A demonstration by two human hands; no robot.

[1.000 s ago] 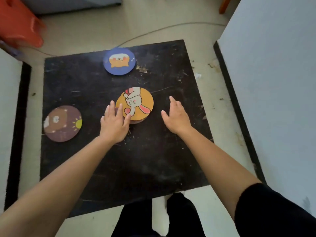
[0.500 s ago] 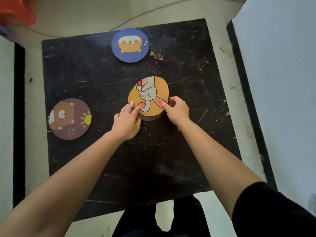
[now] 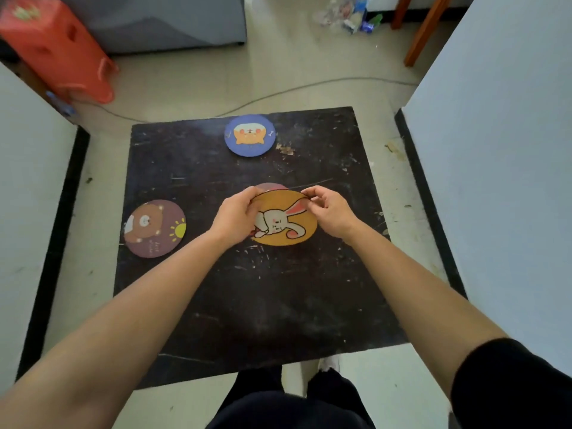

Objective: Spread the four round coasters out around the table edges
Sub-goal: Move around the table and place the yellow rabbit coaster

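An orange rabbit coaster is lifted off the middle of the black table. My left hand grips its left rim and my right hand pinches its upper right rim. A pink coaster peeks out on the table just behind it, mostly hidden. A blue coaster with an orange animal lies at the far edge. A purple bear coaster lies at the left edge.
The table is low, with floor all round. White panels stand to the left and right. An orange plastic stool and a grey cabinet are beyond the table. A cable crosses the floor. My legs are below the near edge.
Both hands closed on the orange rabbit coaster and raised it off the pink one beneath. The rabbit picture has turned. The camera tilted up, showing more floor.
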